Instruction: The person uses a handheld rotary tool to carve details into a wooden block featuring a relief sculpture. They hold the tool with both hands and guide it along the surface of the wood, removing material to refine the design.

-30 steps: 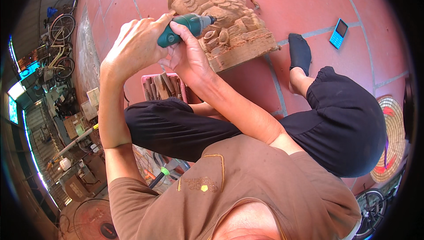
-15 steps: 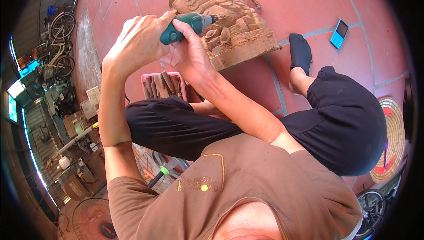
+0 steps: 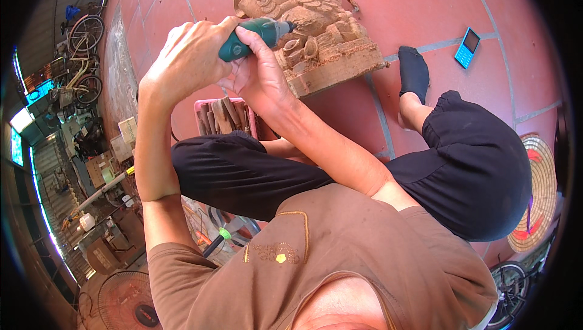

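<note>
A green rotary tool (image 3: 254,37) with a grey nose points right, held between my two hands. My left hand (image 3: 193,50) is closed around its back end, most of those fingers hidden. From below, my right hand (image 3: 262,68) also grips it, with the thumb along the green body. The tool's dark tip lies over a brown wood carving (image 3: 303,20), which has rounded relief shapes and a thick flat base. I cannot tell whether the tip touches the wood.
Beside my bent left leg, a pink basket (image 3: 199,106) holds several wooden-handled tools. A blue phone (image 3: 467,48) lies on the red tiles past my right foot. A woven hat (image 3: 534,193) is at the right, a fan (image 3: 126,299) at lower left, bicycles (image 3: 87,35) at far left.
The rotary tool and both hands have shifted very slightly to the left over the carving. The grip looks the same.
</note>
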Tool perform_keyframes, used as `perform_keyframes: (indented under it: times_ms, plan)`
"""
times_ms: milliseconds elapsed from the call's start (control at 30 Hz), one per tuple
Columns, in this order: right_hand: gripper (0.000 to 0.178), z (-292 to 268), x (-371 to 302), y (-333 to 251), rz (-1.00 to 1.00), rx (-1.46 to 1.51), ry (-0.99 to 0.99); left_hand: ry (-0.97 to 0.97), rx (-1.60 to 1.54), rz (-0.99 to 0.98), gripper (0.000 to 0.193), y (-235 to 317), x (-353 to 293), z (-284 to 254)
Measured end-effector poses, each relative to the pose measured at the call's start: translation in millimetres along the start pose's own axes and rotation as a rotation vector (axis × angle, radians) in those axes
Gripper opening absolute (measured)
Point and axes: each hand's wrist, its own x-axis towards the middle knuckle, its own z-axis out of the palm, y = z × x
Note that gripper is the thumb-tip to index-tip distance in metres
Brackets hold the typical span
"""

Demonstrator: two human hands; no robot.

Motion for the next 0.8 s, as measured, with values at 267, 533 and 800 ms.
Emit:
perform_keyframes:
  times_ms: [267, 533, 800]
  plan:
    - [0.034, 0, 0, -5, -0.052, 0.004, -0.006, -0.007, -0.002, 0.011, 0.053, -2, 8, 5]
    - [0.031, 1, -2, 0, -0.002, 0.041, 0.025, -0.007, -0.005, -0.002, 0.053, -2, 1, 3]
    - [0.03, 2, -7, 8, 0.008, 0.02, 0.032, -0.011, -0.033, -0.011, 0.054, -2, -11, 2]
